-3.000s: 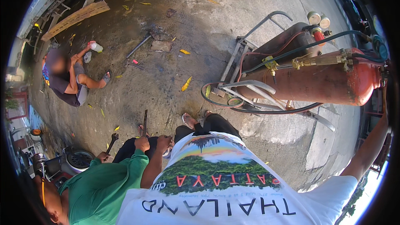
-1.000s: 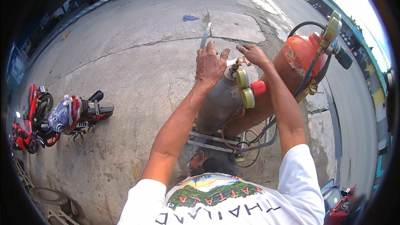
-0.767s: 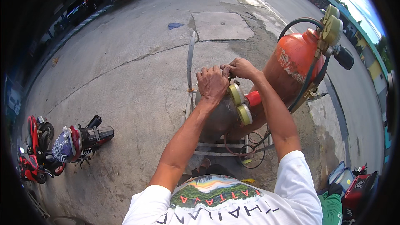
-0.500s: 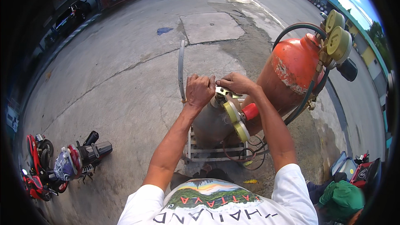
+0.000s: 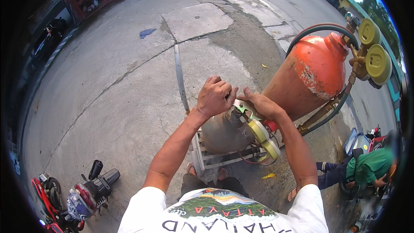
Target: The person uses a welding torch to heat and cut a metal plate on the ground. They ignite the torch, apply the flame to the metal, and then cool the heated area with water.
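A grey gas cylinder (image 5: 217, 136) stands in front of me, with a valve fitting (image 5: 233, 116) on top. Over the fitting lies a flat, shiny metal piece with a notched edge that looks like a wrench (image 5: 246, 109). My left hand (image 5: 214, 96) is closed in a fist at its left end; what the fingers hold is hidden. My right hand (image 5: 262, 105) lies over its right part, thumb raised and fingers curled down, partly out of sight. Just below are two yellow-cased gauges (image 5: 258, 131) and, behind them, a red part (image 5: 271, 125) half covered by my right forearm.
A large orange gas cylinder (image 5: 308, 73) leans at the right, with yellow gauges (image 5: 378, 64) and a dark hose (image 5: 312, 28). The grey cylinder sits on a slatted metal cart (image 5: 197, 159) with a long handle bar (image 5: 180, 77). Motorcycles (image 5: 88, 196) stand lower left; a person in green (image 5: 366, 166) is lower right.
The view has shifted, so the cylinders sit farther right. My right thumb has lifted, and my hands have turned slightly with the wrench-like piece. The person in green shows more fully.
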### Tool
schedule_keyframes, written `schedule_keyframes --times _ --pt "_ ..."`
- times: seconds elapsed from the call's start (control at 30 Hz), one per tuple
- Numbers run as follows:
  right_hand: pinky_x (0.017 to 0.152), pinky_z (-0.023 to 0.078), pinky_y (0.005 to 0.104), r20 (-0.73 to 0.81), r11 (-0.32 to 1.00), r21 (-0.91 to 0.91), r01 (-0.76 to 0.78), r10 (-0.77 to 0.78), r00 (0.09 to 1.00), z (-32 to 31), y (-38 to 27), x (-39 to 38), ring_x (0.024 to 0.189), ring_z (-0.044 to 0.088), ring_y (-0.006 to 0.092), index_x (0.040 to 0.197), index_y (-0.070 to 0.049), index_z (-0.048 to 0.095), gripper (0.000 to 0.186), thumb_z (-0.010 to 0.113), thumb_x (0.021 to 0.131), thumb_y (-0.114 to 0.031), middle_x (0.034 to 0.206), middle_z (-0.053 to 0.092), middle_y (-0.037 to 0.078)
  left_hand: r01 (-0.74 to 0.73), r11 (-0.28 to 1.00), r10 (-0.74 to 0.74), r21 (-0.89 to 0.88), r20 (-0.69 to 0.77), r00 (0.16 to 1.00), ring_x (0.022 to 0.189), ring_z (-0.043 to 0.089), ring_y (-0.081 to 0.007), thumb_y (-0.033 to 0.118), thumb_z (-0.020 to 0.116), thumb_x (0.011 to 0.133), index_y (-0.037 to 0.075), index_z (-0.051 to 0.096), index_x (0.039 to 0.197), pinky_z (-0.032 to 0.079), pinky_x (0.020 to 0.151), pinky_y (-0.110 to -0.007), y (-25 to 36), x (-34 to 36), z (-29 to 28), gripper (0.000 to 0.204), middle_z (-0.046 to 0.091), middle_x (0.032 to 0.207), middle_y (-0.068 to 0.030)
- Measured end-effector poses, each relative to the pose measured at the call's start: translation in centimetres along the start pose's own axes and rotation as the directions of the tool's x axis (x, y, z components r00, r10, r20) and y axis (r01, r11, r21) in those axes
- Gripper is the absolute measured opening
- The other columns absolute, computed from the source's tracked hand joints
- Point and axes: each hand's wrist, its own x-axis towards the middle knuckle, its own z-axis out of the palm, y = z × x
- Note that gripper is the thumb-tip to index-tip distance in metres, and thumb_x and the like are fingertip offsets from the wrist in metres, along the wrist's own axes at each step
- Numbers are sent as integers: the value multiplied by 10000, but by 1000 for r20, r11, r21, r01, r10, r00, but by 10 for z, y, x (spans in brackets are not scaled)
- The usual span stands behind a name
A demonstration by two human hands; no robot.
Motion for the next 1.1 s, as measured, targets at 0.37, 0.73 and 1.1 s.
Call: schedule_keyframes --times 0.37,0.73,1.1 --pt "713 544 281 -139 962 -214 169 -201 970 6 -13 -48 885 614 97 1271 0 610 311 486 1045 -175 1040 667 48 -112 990 138 -84 447 884 819 576 -238 570 740 807 42 678 771 436 830 -390 -15 -3 -41 532 631 668 -94" --pt "504 424 245 -327 924 -369 105 -235 916 12 -73 -10 546 540 86 699 -14 685 511 751 861 -494 574 577 6 256 967 -238 11 411 880 574 655 -312 385 679 882 1 680 885 517 636 -447 49 -15 -75 384 636 604 -165" --pt "473 420 339 -25 653 -731 196 -312 950 7 -58 48 475 498 148 594 19 634 634 737 841 -557 480 491 70 564 810 -478 -159 377 793 655 683 -448 327 622 911 -42 600 1066 537 614 -520 95 -43 -55 400 653 687 -282"
